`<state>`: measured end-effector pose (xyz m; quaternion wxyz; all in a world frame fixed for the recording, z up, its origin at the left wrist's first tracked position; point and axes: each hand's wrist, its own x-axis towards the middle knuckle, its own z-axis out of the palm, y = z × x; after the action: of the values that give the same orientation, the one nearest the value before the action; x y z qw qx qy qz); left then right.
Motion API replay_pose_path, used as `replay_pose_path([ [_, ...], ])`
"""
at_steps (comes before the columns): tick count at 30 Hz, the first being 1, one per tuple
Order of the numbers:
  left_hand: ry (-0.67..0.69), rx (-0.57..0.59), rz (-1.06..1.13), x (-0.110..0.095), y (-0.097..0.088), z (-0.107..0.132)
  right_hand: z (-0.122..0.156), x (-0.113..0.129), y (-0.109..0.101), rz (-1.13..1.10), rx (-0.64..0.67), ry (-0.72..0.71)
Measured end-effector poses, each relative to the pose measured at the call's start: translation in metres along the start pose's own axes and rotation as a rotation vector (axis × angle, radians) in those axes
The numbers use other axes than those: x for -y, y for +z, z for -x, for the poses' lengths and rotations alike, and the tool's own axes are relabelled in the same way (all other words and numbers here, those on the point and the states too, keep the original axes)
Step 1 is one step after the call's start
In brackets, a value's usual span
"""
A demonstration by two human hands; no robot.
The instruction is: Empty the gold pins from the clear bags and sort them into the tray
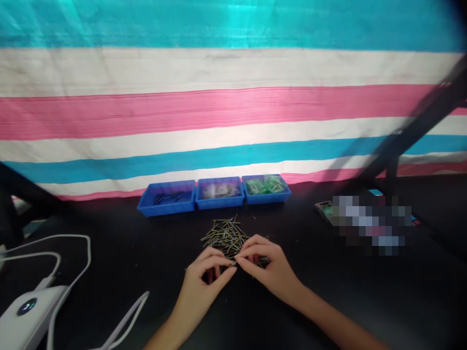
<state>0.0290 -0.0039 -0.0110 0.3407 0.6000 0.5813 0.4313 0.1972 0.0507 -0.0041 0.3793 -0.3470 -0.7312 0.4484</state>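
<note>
A loose pile of thin metal sticks, some silver and some yellowish, lies on the black table in front of me; their exact kind is too small to tell. At its near edge, my left hand pinches with thumb and index finger. Opposite it, my right hand is also closed in a pinch, its fingertips almost meeting the left ones. A small pale piece seems to sit between the fingertips, too tiny to make out. More sticks show under the right palm, and the hands partly hide the pile.
Behind the pile stand three blue trays: one with a few dark sticks, one with clear plastic packets, one with green packets. A white power bank with cables lies left, a phone right. Striped sheeting hangs behind.
</note>
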Motion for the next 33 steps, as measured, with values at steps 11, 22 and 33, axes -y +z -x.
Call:
replay_pose_path([
  [11, -0.01, -0.2, 0.045, -0.001, -0.007, -0.002, -0.019, -0.013, -0.009, 0.052, -0.091, 0.104],
  [22, 0.103, -0.17, 0.104, -0.016, -0.009, 0.009, -0.1, 0.017, 0.054, -0.059, 0.111, 0.01],
  [33, 0.126, -0.132, 0.122, -0.023, -0.017, 0.012, -0.093, 0.012, 0.046, 0.016, 0.226, -0.006],
])
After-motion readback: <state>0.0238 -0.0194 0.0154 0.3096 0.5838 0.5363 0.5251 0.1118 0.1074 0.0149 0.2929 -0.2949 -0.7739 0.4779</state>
